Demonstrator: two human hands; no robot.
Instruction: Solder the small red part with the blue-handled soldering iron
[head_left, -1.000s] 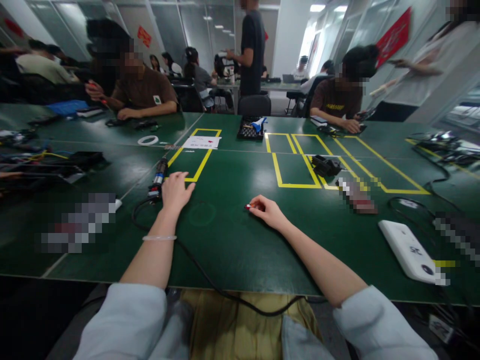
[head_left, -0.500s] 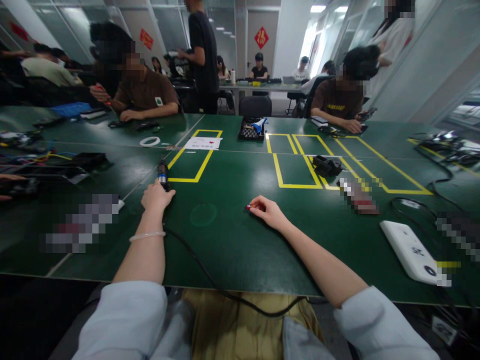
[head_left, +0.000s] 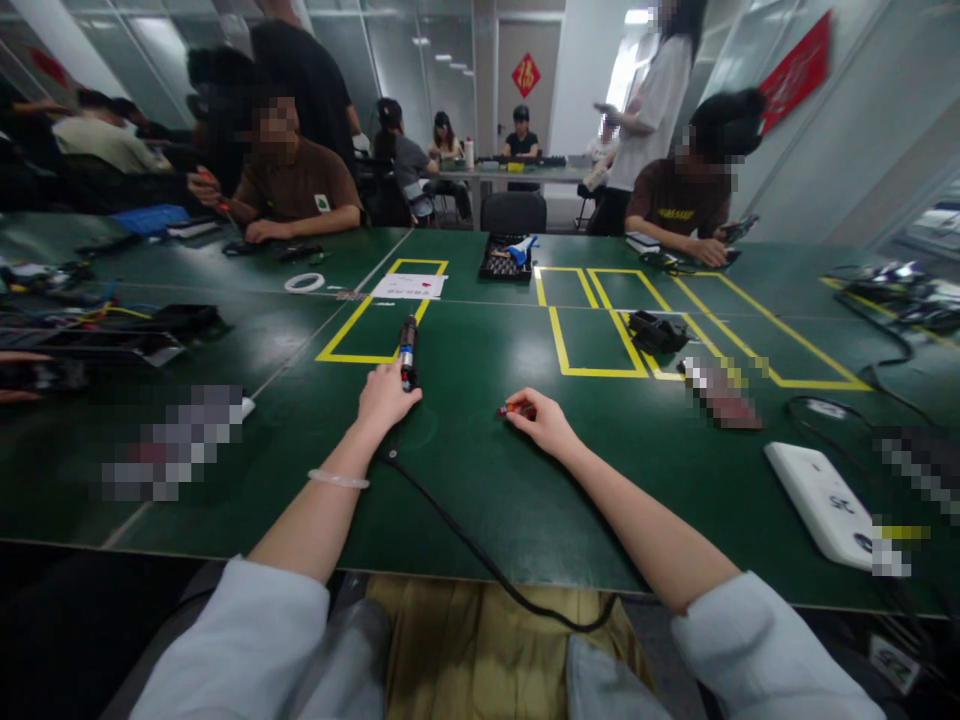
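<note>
Forward, the cylindrical tool (head_left: pixel 407 345) juts from the curled left fingers (head_left: pixel 390 376); right fingers (head_left: pixel 520 422) pinch a red piece (head_left: pixel 503 411).

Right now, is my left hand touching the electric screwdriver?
Touching. The head view shows your left hand at the near end of the electric screwdriver, thumb and fingers against it.

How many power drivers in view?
1 that I can see: the driver, its rear end in the left hand, by the yellow tape. The parts pile at left could hide more.
</note>
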